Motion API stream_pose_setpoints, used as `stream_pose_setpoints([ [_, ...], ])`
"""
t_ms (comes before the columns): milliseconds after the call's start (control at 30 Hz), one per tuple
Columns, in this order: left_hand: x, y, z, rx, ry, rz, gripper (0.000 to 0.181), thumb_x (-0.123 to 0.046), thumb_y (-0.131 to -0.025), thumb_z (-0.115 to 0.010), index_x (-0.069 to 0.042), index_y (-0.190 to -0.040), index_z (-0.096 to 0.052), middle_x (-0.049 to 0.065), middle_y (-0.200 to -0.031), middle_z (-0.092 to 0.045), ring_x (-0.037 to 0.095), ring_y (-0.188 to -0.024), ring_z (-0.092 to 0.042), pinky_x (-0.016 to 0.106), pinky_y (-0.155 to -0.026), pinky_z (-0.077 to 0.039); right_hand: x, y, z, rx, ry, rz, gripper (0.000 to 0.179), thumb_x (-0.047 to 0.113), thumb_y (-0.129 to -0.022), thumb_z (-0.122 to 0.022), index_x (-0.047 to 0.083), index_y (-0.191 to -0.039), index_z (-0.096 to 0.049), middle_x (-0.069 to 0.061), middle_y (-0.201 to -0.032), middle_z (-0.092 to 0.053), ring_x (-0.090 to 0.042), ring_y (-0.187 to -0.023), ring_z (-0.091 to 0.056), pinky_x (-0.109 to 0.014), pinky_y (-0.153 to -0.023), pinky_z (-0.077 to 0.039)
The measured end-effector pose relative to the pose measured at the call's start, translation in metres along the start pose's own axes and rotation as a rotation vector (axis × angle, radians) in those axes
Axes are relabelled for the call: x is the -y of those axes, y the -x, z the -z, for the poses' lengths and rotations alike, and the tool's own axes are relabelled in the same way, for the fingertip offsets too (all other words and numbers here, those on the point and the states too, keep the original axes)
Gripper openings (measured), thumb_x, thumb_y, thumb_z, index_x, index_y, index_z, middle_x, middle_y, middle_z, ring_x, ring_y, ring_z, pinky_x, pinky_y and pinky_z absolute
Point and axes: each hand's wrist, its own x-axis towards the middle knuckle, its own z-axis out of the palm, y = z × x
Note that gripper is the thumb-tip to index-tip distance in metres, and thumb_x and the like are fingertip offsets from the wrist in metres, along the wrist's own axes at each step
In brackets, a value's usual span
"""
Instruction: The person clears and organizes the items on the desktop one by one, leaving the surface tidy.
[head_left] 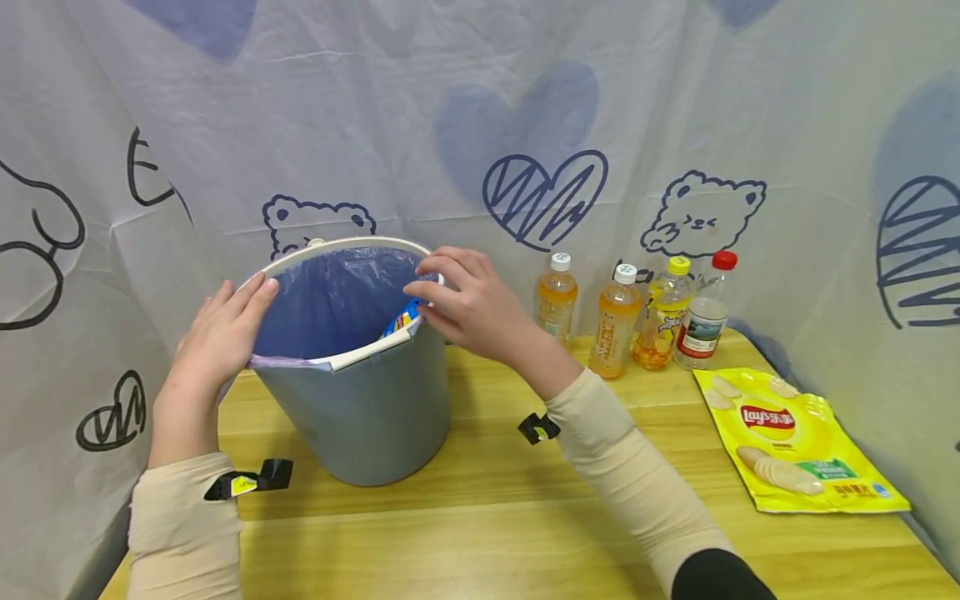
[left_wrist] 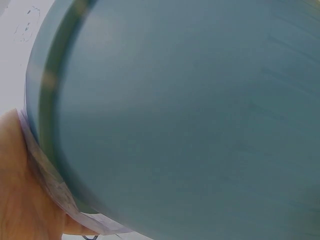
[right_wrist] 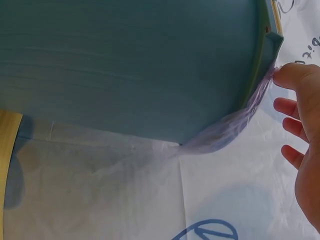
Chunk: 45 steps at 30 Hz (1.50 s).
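Observation:
A grey-blue trash bin (head_left: 360, 417) with a white rim stands tilted on the table, lined with a purple-blue trash bag (head_left: 322, 292). My left hand (head_left: 225, 325) rests on the left of the rim, fingers fairly straight; in the left wrist view the folded-over bag edge (left_wrist: 55, 187) lies against it. At the right of the rim, my right hand (head_left: 476, 300) pinches the bag's edge, and the right wrist view has the thumb on the loose purple film (right_wrist: 225, 132). A blue packet (head_left: 402, 319) shows inside the bin, partly hidden.
Two orange drink bottles with white caps (head_left: 557, 300) (head_left: 617, 325), a yellow-capped bottle (head_left: 663, 317) and a red-capped bottle (head_left: 702, 321) stand at the back. A yellow chip bag (head_left: 795, 442) lies at the right. Patterned curtain (head_left: 420, 125) hangs behind the wooden table (head_left: 450, 533).

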Motion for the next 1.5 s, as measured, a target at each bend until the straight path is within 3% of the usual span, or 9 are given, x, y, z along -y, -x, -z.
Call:
stream_pose_setpoints([
  [433,0.000,0.001,-0.001,0.006,-0.001,0.009,0.078,-0.070,-0.095,-0.006,-0.022,-0.158,-0.005,0.026,-0.160,0.009,0.055,-0.145,0.010,0.082,-0.103,-0.004,-0.008,0.027,0.005,-0.021,-0.031,-0.070,0.022,0.023,-0.089,-0.070,0.014,-0.109,-0.072,-0.009,-0.112,-0.066,-0.028,-0.116,-0.054,-0.041,-0.105,-0.043],
  [933,0.002,0.002,-0.001,0.012,-0.014,0.011,0.078,-0.070,-0.095,-0.006,-0.024,-0.158,-0.003,0.025,-0.160,0.011,0.055,-0.145,0.010,0.082,-0.103,-0.003,-0.017,0.085,0.012,-0.045,-0.064,-0.179,0.030,0.021,-0.084,-0.073,0.011,-0.112,-0.069,-0.013,-0.117,-0.063,-0.031,-0.117,-0.054,-0.047,-0.102,-0.043],
  [1500,-0.002,0.001,0.001,0.019,-0.023,0.011,0.078,-0.070,-0.095,-0.006,-0.023,-0.158,-0.003,0.024,-0.161,0.012,0.054,-0.145,0.011,0.082,-0.103,-0.002,-0.034,0.155,0.046,0.077,-0.043,-0.374,0.033,0.023,-0.087,-0.072,0.009,-0.116,-0.067,-0.014,-0.120,-0.061,-0.033,-0.118,-0.052,-0.053,-0.101,-0.041],
])
